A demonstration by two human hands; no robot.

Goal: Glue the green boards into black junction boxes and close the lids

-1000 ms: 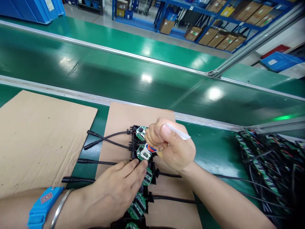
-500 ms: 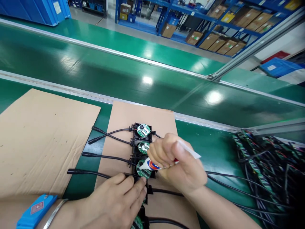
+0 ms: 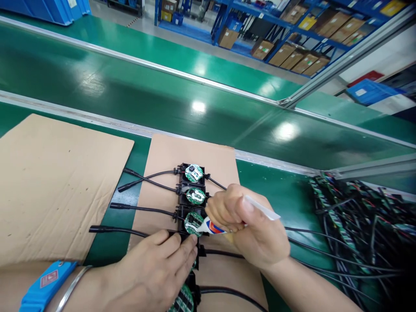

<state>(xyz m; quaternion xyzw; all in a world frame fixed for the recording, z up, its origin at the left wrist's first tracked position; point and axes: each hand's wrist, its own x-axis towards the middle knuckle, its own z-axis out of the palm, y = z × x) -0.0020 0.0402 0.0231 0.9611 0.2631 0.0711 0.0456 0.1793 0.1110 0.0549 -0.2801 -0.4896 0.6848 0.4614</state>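
Observation:
Several round green circuit boards sit in a column of black housings [image 3: 174,219] on cardboard. White paste marks the far board [image 3: 194,173] and the second board [image 3: 195,196]. My right hand [image 3: 248,225] is wrapped round a glue tube [image 3: 214,226], white with a blue and orange label. Its nozzle points left and down at the third board [image 3: 192,222], where a white streak shows near the tip. My left hand [image 3: 159,264] lies flat across the housing just nearer, fingers stretched together and fingertips at the third board's near edge. It covers much of the fourth board.
Black cables with plugs [image 3: 100,229] stick out left; others run right to a pile of boards and wires [image 3: 354,225]. A cardboard sheet [image 3: 61,186] lies at left on the green bench. A metal rail [image 3: 107,123] crosses behind. A blue wrist strap [image 3: 47,286] circles my left wrist.
My right hand and the glue tube have moved slightly right across the third board, and a white streak now shows there. My left hand keeps its place on the housing.

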